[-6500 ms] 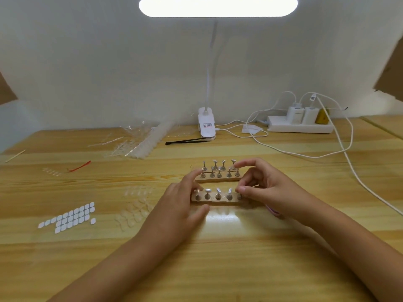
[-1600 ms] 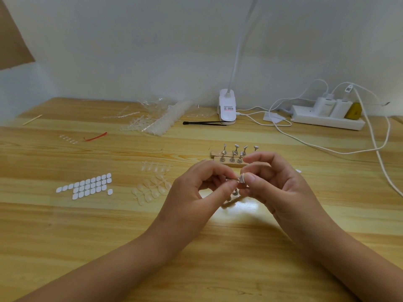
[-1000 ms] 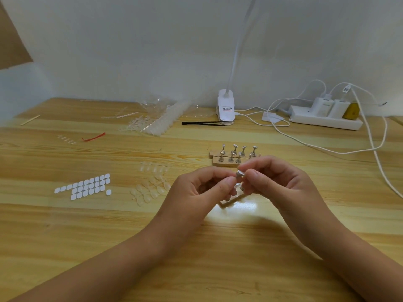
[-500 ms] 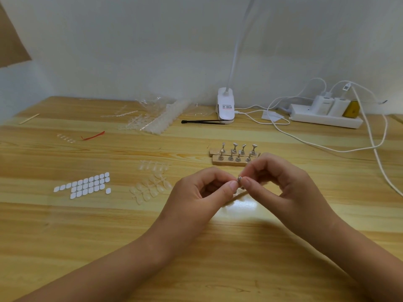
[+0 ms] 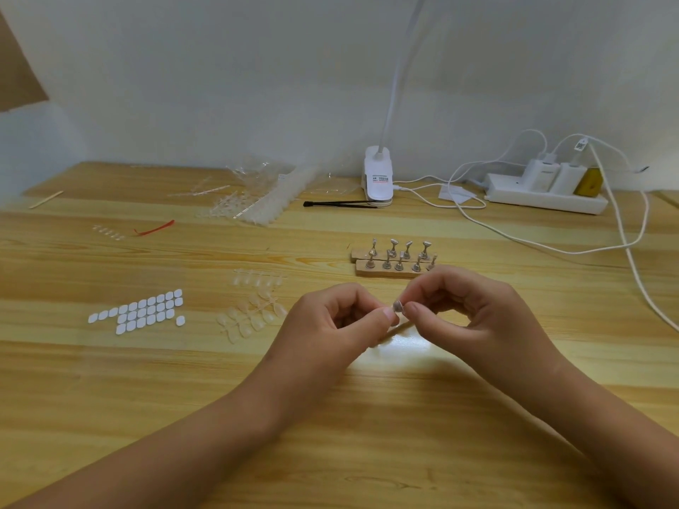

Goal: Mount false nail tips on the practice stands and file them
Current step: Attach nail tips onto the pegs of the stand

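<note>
1. The left hand [image 5: 330,321] and right hand [image 5: 474,317] meet fingertip to fingertip above the worktop [image 5: 330,435]. Each grip pinches the same small silvery piece [image 5: 398,307], and the other fingers are curled.
2. Just beneath the grip a wooden strip [image 5: 395,330] peeks out, mostly hidden.
3. Just beyond the grip sit the practice stands [image 5: 393,260], two wooden bars with upright metal pegs.
4. Left of the grip lie clear nail tips [image 5: 253,314]; farther left are rows of white tabs [image 5: 139,312].
</note>
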A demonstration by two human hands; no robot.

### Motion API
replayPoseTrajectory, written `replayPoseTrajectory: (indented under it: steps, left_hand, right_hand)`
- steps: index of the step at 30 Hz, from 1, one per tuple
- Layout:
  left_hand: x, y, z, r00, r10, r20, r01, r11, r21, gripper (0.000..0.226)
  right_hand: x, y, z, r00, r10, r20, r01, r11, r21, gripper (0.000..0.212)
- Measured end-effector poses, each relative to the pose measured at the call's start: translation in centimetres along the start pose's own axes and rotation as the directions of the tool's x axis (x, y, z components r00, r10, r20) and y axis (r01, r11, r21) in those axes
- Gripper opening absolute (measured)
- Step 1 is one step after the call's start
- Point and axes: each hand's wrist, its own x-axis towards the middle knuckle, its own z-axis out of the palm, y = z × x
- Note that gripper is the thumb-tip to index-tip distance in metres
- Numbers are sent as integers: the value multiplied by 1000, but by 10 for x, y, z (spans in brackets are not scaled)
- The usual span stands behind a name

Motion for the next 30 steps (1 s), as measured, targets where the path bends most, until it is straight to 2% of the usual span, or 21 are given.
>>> replayPoseTrajectory:
  steps: [4,10,12,13,15,19,30]
  left_hand:
    - [-1,0,0,1000,8,14,-9,1000,19,14]
    - [-1,-1,1,1000,27,4,-27,998,60,15]
    - [-1,-1,1,1000,28,6,-28,998,62,16]
    - [-1,-1,1,1000,26,8,-27,998,62,16]
    - [-1,-1,1,1000,24,11,-25,998,57,15]
    - [-1,0,0,1000,17,24,-18,999,44,13]
    - [-1,4,-1,997,30,77,-30,1000,3,11]
  right_hand:
    - [1,0,-1,1000,-24,17,25,999,-40,20]
    - [1,-1,1,999,-26,23,27,998,-57,6]
    - [1,0,1,999,-12,35,14,999,-47,11]
    - [1,0,0,999,7,43,-6,1000,-22,13]
    - [2,-1,-2,995,55,79,-61,995,82,4]
    - [3,-1,-6,980,140,145,-170,960,223,16]
    - [5,0,-9,951,236,200,-296,882,366,16]
